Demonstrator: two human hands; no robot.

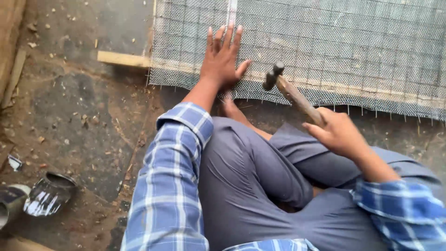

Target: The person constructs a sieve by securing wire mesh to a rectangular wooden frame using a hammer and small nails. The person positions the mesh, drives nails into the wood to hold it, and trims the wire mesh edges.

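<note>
Seated on the ground, grey trousers [251,186] and blue checked sleeves [172,186] nearest the camera. Right hand [341,135] wrapped tight round the wooden handle of a hammer [290,90], head raised just above the mesh. Left hand [223,58] pressed flat, fingers spread and gripping nothing, on the wire mesh [325,46] near its front edge (just left of the hammer head). Under the mesh, a wooden batten [123,59] poking out at the left end. Off to the left on the dirty floor [69,102], a dented tin [49,193], possibly a crushed can.
</note>
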